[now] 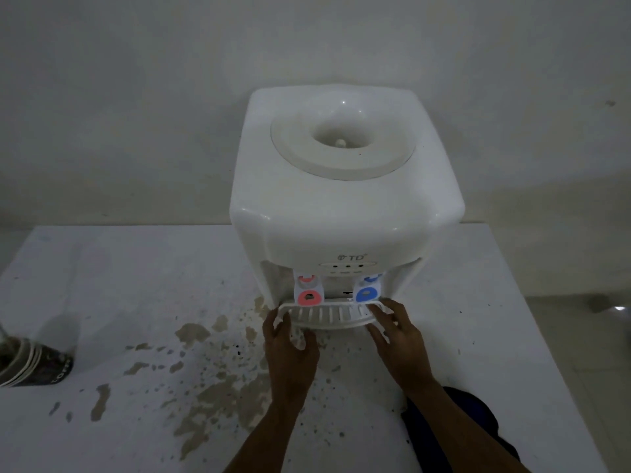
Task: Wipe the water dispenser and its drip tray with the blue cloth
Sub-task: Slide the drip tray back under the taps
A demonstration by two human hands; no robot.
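Both hands grip the drip tray (pixel 329 315) below the water dispenser (pixel 345 186): left hand (pixel 290 349) pinches one end, right hand (pixel 399 339) the other, probably to slide it level.

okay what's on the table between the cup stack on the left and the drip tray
No object: only the table, blotched with brownish stains, between the cup stack and the drip tray, in the head view.

1. Dispenser (pixel 345 199) stands on table (pixel 136 285), against the wall (pixel 136 97) behind.
2. Drip tray (pixel 329 315) at dispenser's front base, below two taps (pixel 309 297).
3. Left hand (pixel 290 349) at tray's left end, right hand (pixel 399 339) at right end.
4. Cup stack (pixel 30 363) lies at table's far left.
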